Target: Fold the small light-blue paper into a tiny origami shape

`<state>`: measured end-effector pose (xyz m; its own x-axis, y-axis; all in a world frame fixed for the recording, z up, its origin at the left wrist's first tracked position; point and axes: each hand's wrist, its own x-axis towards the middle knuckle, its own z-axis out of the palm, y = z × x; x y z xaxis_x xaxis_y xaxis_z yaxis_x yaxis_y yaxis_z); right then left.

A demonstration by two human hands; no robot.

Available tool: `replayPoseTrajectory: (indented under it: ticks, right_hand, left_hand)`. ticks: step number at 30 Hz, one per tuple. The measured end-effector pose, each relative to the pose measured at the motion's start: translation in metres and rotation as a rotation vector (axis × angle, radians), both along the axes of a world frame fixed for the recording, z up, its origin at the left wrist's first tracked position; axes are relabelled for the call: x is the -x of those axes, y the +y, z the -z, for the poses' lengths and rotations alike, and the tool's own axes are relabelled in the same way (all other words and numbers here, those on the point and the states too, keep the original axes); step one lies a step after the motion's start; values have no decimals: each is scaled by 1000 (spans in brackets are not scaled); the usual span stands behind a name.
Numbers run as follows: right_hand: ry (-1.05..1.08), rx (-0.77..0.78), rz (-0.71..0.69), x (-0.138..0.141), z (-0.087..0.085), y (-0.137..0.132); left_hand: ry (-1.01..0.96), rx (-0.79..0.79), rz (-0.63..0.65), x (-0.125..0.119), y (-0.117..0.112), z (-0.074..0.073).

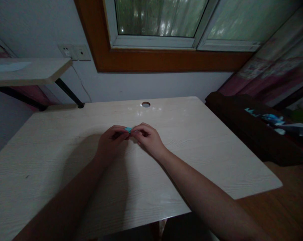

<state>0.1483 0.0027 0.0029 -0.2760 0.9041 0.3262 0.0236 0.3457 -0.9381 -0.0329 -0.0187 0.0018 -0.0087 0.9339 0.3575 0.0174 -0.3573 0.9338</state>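
Observation:
My left hand (pixel 113 139) and my right hand (pixel 148 139) meet at the middle of a pale wooden desk (pixel 66 150). Between their fingertips sits a small teal object (pixel 128 129), pinched from both sides. It is tiny and mostly covered by fingers, so its shape is unclear. Both hands have their fingers curled and rest on or just above the desktop.
A round cable hole (pixel 145 104) lies at the desk's far edge. A shelf (pixel 28 71) on black brackets juts out at the upper left. A dark piece of furniture (pixel 252 127) with coloured items stands right of the desk. Behind is a wall with sockets (pixel 74 52) and a window (pixel 161 20).

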Motion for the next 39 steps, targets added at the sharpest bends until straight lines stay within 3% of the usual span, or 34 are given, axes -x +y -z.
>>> replayPoseTrajectory:
  ticks: [11, 21, 32, 39]
  right_hand:
    - [-2, -96, 11, 1, 0, 1]
    - [-69, -236, 40, 0, 0, 2]
    - [-125, -276, 8, 2, 1, 1]
    - [-128, -282, -2, 1, 1, 1]
  left_hand:
    - [105, 24, -17, 0, -4, -6]
    - [-19, 104, -74, -3, -1, -1]
    - [-62, 247, -122, -4, 1, -6]
    - [-140, 281, -89, -5, 2, -3]
